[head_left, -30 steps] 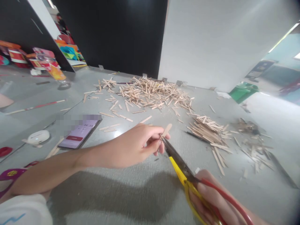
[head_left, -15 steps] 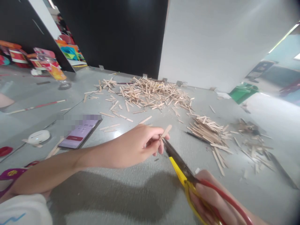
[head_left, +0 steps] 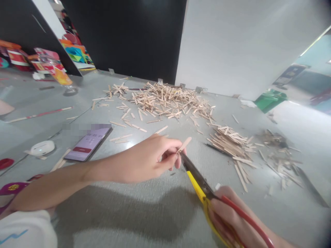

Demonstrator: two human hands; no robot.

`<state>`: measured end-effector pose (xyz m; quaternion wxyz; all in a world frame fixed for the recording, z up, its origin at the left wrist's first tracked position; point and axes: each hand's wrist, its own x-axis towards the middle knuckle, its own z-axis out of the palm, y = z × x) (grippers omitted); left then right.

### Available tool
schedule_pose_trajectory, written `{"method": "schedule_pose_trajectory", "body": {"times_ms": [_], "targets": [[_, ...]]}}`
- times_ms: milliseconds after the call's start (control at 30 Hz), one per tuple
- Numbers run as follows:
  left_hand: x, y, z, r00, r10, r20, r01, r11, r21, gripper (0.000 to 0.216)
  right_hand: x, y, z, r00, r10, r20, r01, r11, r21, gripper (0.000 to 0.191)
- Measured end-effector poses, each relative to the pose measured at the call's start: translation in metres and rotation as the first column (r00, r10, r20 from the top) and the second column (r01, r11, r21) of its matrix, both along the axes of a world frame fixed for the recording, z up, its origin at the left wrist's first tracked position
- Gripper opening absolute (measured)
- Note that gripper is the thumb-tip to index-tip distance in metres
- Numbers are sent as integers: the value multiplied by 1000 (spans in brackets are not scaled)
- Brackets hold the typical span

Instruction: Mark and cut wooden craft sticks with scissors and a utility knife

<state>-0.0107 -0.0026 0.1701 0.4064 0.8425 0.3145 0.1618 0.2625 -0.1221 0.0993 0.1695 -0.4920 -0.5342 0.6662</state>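
Between the thumb and fingers of my left hand (head_left: 152,156), a small wooden craft stick (head_left: 185,144) is pinched, its rounded end pointing up and right. My right hand (head_left: 232,213) is closed around the red and yellow handles of a pair of scissors (head_left: 204,189). The dark blades point up and left, and their tips reach the fingers of my left hand beside the stick. Whether the blades touch the stick is hard to make out. To the right of the scissors lies a stack of longer craft sticks (head_left: 227,141).
A large heap of cut stick pieces (head_left: 170,100) lies before the black and white upright panels. On the left are a phone (head_left: 89,144), a white earbud case (head_left: 42,148) and a plastic bottle (head_left: 58,72). A long blade (head_left: 311,184) lies at right among scraps.
Both hands stay almost in place. The scissors' blades look slightly more closed, with the right-hand fingers drawn in a little. The view has shifted slightly.
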Motion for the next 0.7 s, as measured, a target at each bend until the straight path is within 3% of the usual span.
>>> {"method": "schedule_pose_trajectory", "body": {"times_ms": [167, 333, 433, 567, 700], "targets": [[-5, 3, 2, 999, -49, -7, 49, 999, 24, 20, 2, -8, -5, 992, -108, -60, 108, 994, -2, 70], [-9, 10, 3, 992, -119, 30, 120, 993, -11, 16, 3, -7, -12, 977, -64, -202, 62, 998, -15, 72], [-9, 13, 3, 984, -158, 77, 161, 987, -25, 18, -1, -5, -14, 908, -127, -399, 77, 987, -139, 74], [-6, 11, 0, 973, -215, 81, 224, 967, -124, 25, -4, -3, -19, 808, -162, -566, -47, 941, -336, 77], [-5, 9, -3, 984, -142, 112, 164, 960, -227, 21, 2, -2, -22, 823, -171, -543, -11, 949, -315, 73]]}}
